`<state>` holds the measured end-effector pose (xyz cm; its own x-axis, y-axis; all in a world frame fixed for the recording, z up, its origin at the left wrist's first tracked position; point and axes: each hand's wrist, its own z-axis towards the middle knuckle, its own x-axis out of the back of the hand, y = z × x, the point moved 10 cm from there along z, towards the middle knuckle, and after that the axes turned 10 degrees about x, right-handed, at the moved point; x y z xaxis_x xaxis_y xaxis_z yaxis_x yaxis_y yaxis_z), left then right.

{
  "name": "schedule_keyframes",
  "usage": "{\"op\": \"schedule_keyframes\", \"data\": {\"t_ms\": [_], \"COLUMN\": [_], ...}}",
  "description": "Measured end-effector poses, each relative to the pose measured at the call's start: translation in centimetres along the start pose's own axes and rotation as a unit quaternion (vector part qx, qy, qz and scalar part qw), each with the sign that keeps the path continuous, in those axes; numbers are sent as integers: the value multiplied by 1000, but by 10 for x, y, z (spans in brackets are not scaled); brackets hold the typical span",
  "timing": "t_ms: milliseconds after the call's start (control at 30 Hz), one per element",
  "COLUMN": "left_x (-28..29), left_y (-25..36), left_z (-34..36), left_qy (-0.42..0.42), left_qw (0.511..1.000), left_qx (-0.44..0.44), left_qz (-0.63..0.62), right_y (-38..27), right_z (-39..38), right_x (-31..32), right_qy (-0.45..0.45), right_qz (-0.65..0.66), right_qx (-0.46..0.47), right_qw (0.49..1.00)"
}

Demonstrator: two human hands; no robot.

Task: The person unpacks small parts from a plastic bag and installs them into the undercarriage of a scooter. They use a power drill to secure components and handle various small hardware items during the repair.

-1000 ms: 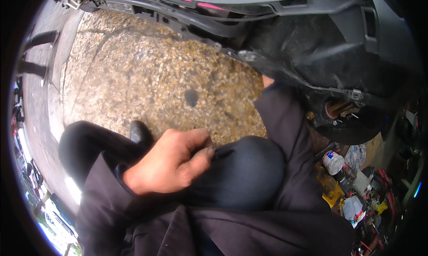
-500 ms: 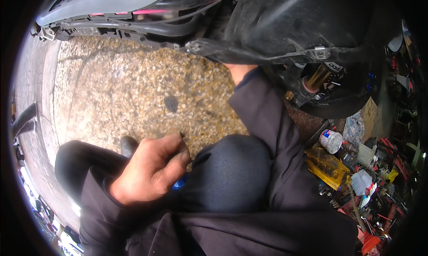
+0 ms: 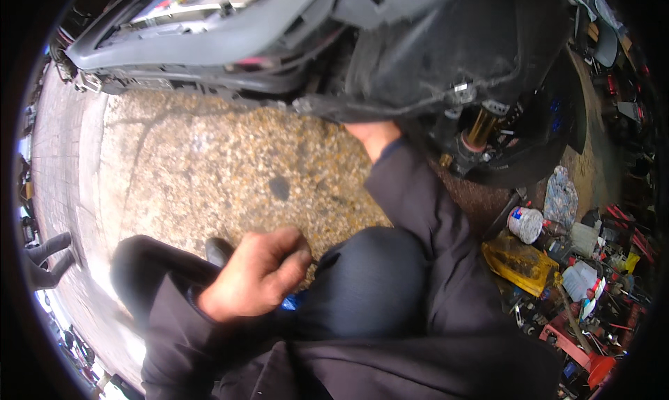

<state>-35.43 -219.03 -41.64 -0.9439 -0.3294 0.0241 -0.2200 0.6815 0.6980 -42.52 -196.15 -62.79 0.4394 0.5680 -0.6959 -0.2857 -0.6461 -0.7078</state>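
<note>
My left hand [image 3: 261, 271] is closed in a fist above my left thigh. A small bright blue thing [image 3: 290, 302] shows just under it, and I cannot make out what the fist holds. My right hand [image 3: 373, 136] reaches forward under the lower edge of a vehicle's black plastic panel [image 3: 432, 58]. Only its back and wrist show, because the panel hides the fingers. To the right of that hand, a gold fork tube [image 3: 482, 127] stands beside a dark wheel [image 3: 516, 159]. A long grey body trim [image 3: 209, 44] runs along the top left.
Rough pebbled concrete [image 3: 209, 177] with a dark round spot lies between my knees and the vehicle. On the right are a white tub [image 3: 525, 224], a crumpled rag [image 3: 559, 198], a yellow tray [image 3: 519, 264], a red funnel [image 3: 601, 368] and several jumbled tools.
My view has tilted up, so more of the vehicle's top shows and the scene sits lower. Both hands keep nearly the same pose. A dark tip above my left fist is out of sight.
</note>
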Motion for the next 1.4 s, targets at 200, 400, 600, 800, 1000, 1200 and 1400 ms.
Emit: {"op": "schedule_keyframes", "data": {"t_ms": [200,400,600,800,1000,1200,1400], "left_x": [-1,6,16,21,18,7,-7], "left_y": [11,17,22,20,13,0,1], "left_z": [-3,-2,-7,-14,-19,-20,-36], "left_qy": [-12,-10,-25,-54,-63,-91,-134], "left_qw": [999,995,993,991,990,979,973], "left_qx": [-43,-91,-106,-124,-113,-94,-90], "left_qz": [17,31,49,6,-58,-153,-164], "right_y": [10,-30,-79,-98,-127,-128,-131], "right_z": [-11,-48,-82,-88,-87,-84,-88], "right_x": [25,-9,-65,-85,-118,-121,-119], "right_qy": [-16,-38,-35,-46,-86,-91,-86], "right_qz": [23,-107,-193,-296,-346,-385,-419], "right_qx": [-35,-105,-88,-20,126,168,177], "right_qw": [999,988,977,954,926,903,886]}}
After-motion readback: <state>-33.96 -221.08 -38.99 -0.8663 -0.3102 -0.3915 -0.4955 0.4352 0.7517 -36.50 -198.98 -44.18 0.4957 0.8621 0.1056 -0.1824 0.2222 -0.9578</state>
